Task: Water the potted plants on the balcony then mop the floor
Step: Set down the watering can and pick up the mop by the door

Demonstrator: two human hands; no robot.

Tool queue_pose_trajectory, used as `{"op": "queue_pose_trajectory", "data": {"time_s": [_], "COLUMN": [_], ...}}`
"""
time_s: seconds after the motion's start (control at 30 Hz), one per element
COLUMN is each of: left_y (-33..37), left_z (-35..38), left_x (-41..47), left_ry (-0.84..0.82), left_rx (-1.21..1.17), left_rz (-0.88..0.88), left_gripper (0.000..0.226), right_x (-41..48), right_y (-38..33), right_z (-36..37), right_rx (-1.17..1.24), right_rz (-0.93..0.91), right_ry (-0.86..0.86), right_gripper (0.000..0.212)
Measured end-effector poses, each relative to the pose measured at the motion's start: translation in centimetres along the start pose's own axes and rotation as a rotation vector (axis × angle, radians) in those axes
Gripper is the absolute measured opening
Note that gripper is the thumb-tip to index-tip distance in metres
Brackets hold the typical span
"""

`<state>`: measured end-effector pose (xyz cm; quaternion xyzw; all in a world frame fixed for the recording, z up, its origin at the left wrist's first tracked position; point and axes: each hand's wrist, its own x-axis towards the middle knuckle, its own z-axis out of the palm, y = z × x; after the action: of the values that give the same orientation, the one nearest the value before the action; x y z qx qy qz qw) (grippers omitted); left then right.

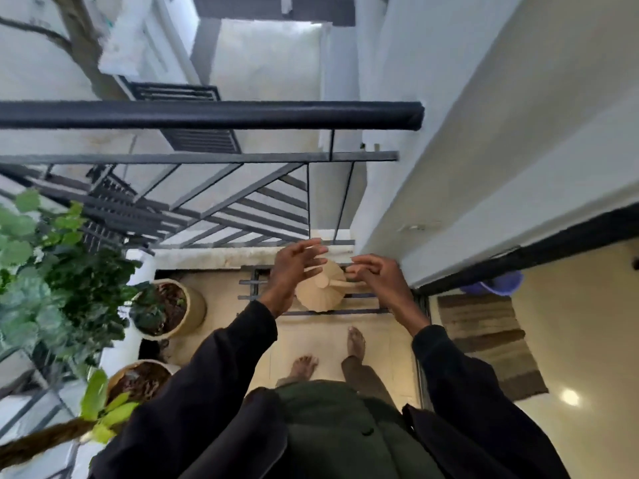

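Wall (484, 133): pale, runs down the right side to a dark door frame.
Railing (207, 115): black bar with grey slats below it, across the far edge of the balcony.
Leafy plant (52, 271): fills the left, spilling over the two pots.
Floor (311, 340): cream tile, with bare feet on it.
Doormat (491, 344): brown stripes, just inside the doorway on the right.
Far pot (197, 305): round and beige with dark soil, left of the can.
Near pot (117, 375): same kind, partly behind the left sleeve.
Watering can (320, 292): ribbed and beige, on a floor grate (249, 281) near the corner, below and between the hands.
Left hand (294, 267): raised over the can, fingers spread, grip released, holding nothing.
Right hand (377, 274): fingers loosely curled, tips overlapping the can's spout. I cannot tell whether the grip is on it.
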<state>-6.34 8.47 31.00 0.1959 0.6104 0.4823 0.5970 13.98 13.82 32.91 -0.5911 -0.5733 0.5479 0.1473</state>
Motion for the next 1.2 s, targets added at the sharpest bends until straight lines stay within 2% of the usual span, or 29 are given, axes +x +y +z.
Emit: {"op": "queue_pose_trajectory", "data": {"time_s": [0.13,0.27,0.6,0.8,1.03,1.13,1.2], "left_y": [0.9,0.8,0.4,-1.0,-5.4,-10.3,-14.3], "left_z": [0.4,2.0,11.7,16.7,22.8,25.7,27.4], "left_x": [-1.2,-2.4,-7.6,-11.4,-19.9,-25.4,-29.2], "left_ry": [-0.106,-0.171,-0.523,-0.653,-0.773,-0.879,-0.972], "left_rx": [0.064,0.097,0.304,0.374,0.426,0.501,0.559], "left_rz": [-0.003,-0.053,-0.023,-0.026,-0.039,-0.085,-0.128], "left_gripper": [0.034,0.027,0.03,0.03,0.034,0.022,0.024], "right_x": [-3.4,-7.4,-17.7,-24.9,-34.2,-40.9,-45.9], "right_y": [0.1,1.1,5.4,8.7,14.0,17.4,20.2], "right_z": [-0.4,-1.7,-4.8,-6.3,-7.0,-6.5,-5.8], "right_rx": [0.088,0.183,0.371,0.456,0.473,0.46,0.471], "right_rz": [0.034,0.013,0.063,0.079,0.114,0.158,0.202], "right_ry": [0.083,0.171,0.474,0.602,0.709,0.776,0.837], "right_gripper": [0.03,0.023,0.025,0.022,0.025,0.022,0.024]}}
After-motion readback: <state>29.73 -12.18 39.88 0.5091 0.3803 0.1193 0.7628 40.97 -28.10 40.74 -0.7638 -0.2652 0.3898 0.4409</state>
